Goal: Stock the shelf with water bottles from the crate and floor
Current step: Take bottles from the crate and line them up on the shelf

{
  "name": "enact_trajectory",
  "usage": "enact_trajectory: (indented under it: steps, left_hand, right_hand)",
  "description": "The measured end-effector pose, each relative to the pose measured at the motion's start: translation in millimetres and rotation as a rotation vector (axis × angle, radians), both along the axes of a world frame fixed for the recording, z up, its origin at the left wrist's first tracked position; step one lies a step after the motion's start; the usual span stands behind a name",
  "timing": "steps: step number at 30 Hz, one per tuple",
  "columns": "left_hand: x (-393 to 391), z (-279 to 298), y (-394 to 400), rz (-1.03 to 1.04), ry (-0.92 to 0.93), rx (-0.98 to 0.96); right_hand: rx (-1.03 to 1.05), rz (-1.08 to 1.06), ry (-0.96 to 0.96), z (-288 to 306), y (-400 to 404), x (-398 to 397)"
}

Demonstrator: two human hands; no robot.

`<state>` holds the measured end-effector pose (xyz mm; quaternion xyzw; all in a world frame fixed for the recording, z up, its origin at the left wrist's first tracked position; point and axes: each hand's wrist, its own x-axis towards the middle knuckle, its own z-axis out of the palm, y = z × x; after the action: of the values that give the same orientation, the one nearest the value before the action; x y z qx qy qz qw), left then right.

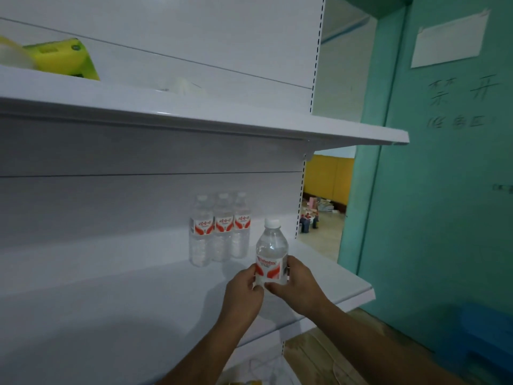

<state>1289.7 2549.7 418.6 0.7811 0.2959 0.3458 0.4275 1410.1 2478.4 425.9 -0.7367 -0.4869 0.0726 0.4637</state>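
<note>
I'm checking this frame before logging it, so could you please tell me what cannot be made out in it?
- Held bottle: its base is hidden by the left hand and right hand, head view.
- Row of three bottles: any further behind are hidden.
- Yellow-green package on the upper shelf: blurred, cut by the left edge.
- Blue object, lower right: dark, blurred.
- Wall writing: too faint.

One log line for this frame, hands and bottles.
left hand, right hand: both grip clear plastic water bottle | white shelf: three bottles standing
</note>
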Motion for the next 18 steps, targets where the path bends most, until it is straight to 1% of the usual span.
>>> enact_trajectory:
  steps: [4,8,9,13,15,18]
  left_hand:
    - [13.3,-21.8,15.5,-0.077,0.017,0.045]
    - [11.7,-61.1,27.0,-0.128,0.172,0.010]
    - [11.1,-70.0,30.1,-0.124,0.195,0.041]
    - [12.9,-88.1,37.2,-0.163,0.302,0.272]
    - [15.0,-90.1,36.5,-0.150,0.295,0.321]
    - [15.7,-93.3,37.2,-0.105,0.249,0.293]
  right_hand:
    - [0.031,-0.053,0.081,-9.6,18.9,29.1]
    - [0.042,-0.121,0.139,-12.2,54.8,57.8]
    - [0.038,-0.128,0.157,-13.6,66.3,66.2]
    - [0.047,-0.118,0.224,-18.5,112.4,99.1]
    - [0.049,-0.098,0.226,-20.5,137.5,114.6]
    - [0.035,-0.038,0.181,-23.1,176.2,136.8]
